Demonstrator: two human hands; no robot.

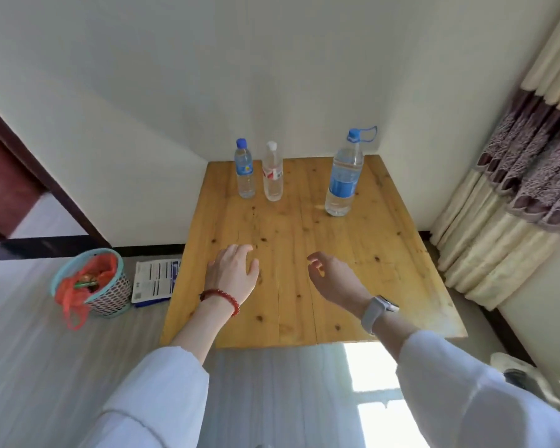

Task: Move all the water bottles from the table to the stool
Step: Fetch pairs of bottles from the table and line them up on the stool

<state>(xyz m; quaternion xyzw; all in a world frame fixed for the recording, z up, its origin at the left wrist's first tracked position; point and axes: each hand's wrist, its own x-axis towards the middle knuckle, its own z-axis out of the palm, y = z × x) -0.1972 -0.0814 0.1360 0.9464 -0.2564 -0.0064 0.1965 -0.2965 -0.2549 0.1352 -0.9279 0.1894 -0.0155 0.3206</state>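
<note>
Three clear water bottles stand upright at the far side of the wooden table (304, 302). A small blue-capped bottle (244, 169) is at the far left, with a white-capped bottle (273, 173) right beside it. A large blue-capped bottle (344, 176) with a blue carry loop stands apart at the far right. My left hand (235, 273) hovers over the near middle of the table, fingers apart, holding nothing. My right hand (332, 279) is just to its right, fingers loosely curled and empty. Both hands are well short of the bottles. No stool is in view.
A mesh waste basket (93, 286) with a red bag stands on the floor left of the table, beside a flat white and blue box (156, 279). Walls meet in a corner behind the table. Curtains (514, 195) hang close on the right.
</note>
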